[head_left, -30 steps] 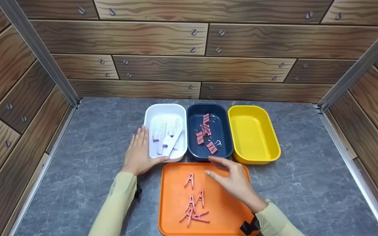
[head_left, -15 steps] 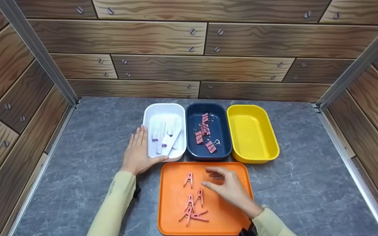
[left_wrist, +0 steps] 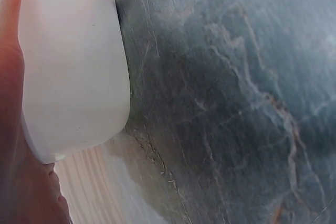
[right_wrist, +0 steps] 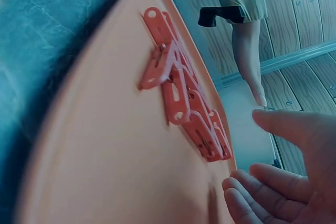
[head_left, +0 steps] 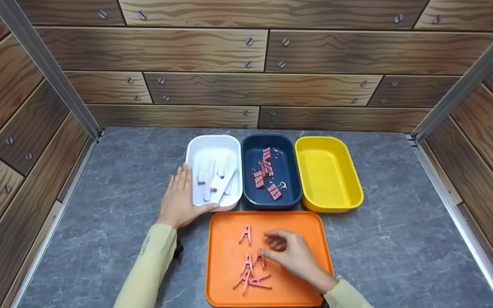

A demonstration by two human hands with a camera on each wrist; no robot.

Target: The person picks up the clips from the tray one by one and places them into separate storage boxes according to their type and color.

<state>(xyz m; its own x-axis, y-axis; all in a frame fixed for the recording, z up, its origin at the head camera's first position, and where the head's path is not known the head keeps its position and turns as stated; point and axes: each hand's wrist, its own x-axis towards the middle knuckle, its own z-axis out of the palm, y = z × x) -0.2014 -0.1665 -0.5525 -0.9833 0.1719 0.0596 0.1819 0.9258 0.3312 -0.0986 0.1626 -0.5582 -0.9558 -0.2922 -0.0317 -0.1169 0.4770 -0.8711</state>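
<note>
1. Pink clothespins (head_left: 247, 261) lie on the orange tray (head_left: 280, 291), 8 to 11 o'clock of its middle. Look like light, stiff plastic with a springy pivot; low break risk, probably.
2. Likely best hold: pinch across the sides near the spring; squeezing the handles would open the peg. The bottom few overlap at 8 o'clock and could snag. Lone peg at 10–11 o'clock looks easiest.
3. Right hand (head_left: 295, 254), 3 o'clock: thumb and fingers parted, nothing held, thumb by the nearest peg.
4. Left hand (head_left: 179, 200), 10 o'clock: straight fingers along the white bin (head_left: 214, 147), thumb at its near edge.
5. White bin, 11 o'clock: pale sticks (head_left: 227, 184). Navy bin (head_left: 288, 171), 12: pink binder clips (head_left: 274, 191). Yellow bin (head_left: 329, 174), 1: bare floor.
6. Nothing blocks the pegs from above except the right hand.
</note>
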